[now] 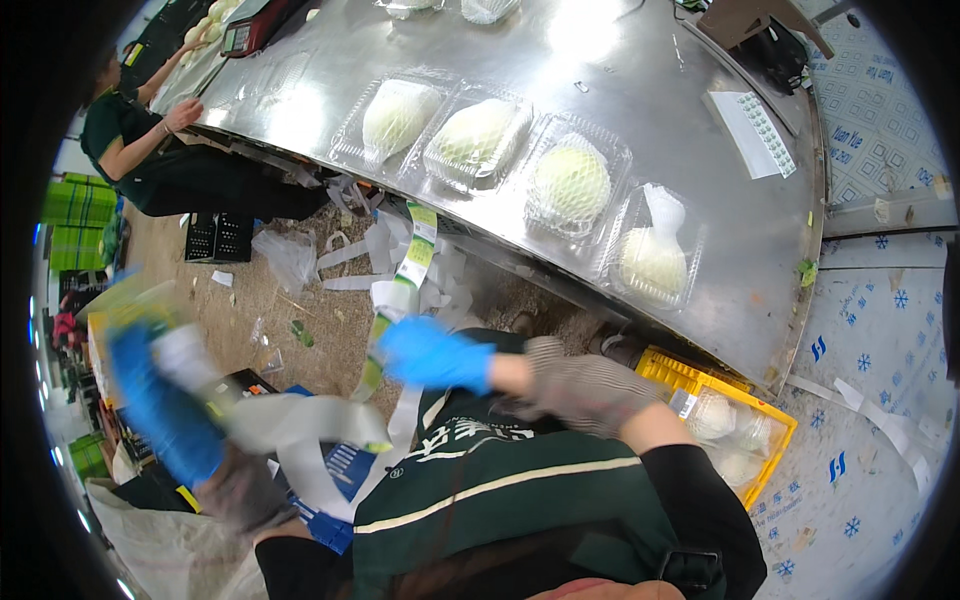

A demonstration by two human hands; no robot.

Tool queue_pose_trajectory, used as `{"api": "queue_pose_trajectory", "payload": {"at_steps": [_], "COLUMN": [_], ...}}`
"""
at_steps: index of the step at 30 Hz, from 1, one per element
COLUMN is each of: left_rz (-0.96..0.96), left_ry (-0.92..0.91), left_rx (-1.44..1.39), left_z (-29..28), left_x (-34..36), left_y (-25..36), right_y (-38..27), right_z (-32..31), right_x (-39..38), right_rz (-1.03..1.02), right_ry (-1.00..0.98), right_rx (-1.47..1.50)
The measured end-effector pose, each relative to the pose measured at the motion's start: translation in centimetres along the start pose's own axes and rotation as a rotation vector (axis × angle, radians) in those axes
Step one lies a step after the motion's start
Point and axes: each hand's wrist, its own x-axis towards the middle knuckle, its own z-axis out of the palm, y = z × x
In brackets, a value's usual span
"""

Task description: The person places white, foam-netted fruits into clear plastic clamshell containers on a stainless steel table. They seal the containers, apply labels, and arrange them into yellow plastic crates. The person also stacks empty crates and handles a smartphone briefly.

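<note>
Out at the left, my left hand point(165, 405), in a blue glove and smeared by motion, is closed on a label roll point(185, 352) in white and yellow-green. A loose white strip curls from it toward my apron. My right hand point(430, 355), also blue-gloved, is at the middle, in front of my body. Its fingers close on a label strip point(417, 250) printed in green and white, which hangs beside the table edge. On the metal table point(740, 270) is a row of clear plastic boxes, each with a pale green fruit point(568, 185) in a white foam net.
Under the table's right end is a yellow crate point(770, 455) of packed fruit. A white sheet of small round stickers point(755, 135) lies on the table. At the far left a co-worker point(140, 150) reaches over the table near a red scale point(250, 28). Paper strips point(365, 250) litter the floor.
</note>
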Motion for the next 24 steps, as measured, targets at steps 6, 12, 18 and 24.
{"api": "queue_pose_trajectory", "payload": {"at_steps": [6, 12, 18, 24], "left_rz": [-0.172, -0.317, -0.247, -0.424], "left_ry": [-0.546, -0.741, -1.046, -0.946], "left_rx": [-0.328, -0.472, -0.372, -0.595], "left_z": [24.5, 33.4, 32.1, 32.2], "left_x": [-3.9, -9.9, -11.0, -10.8], "left_y": [-3.3, -2.1, -4.9, -4.2], "right_y": [2.1, 1.4, 9.7, 12.8], "right_z": [-9.0, -7.0, -10.3, -8.8], "right_x": [-16.6, -21.9, -28.2, -26.5], "right_rz": [-0.050, 0.332, 0.478, 0.590], "right_ry": [0.937, 1.471, 1.659, 1.378], "right_rx": [1.037, 0.798, 0.665, 0.545]}}
